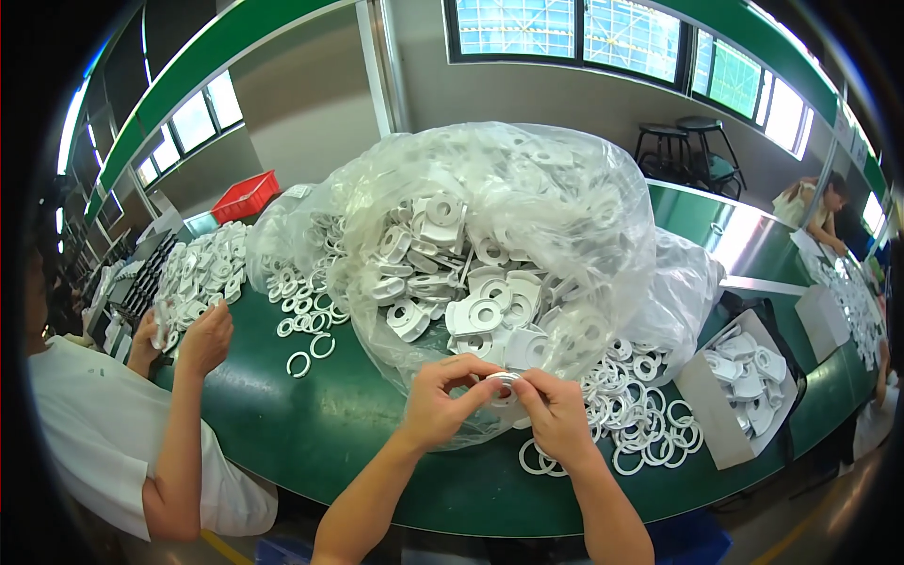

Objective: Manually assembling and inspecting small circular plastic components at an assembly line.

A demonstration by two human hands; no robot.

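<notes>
Near the table's front edge, my left hand point(445, 403) and my right hand point(557, 411) pinch a white ring point(504, 377) from both sides. A white plastic piece with a round hole point(506, 394) shows just under the ring, partly hidden by my fingers; whether the two are joined I cannot tell. Beyond my hands a big clear plastic bag point(565, 160) lies open toward me, full of white plastic parts point(476, 315) with round holes. To the right of my right hand, loose white rings point(645, 414) are heaped on the green table point(311, 443).
A cardboard box point(711, 414) of white parts stands at the right. More rings point(299, 364) lie left of the bag. A co-worker point(122, 433) at the left handles a part beside a white pile point(202, 273). A red crate point(247, 195) sits behind; other people work far right.
</notes>
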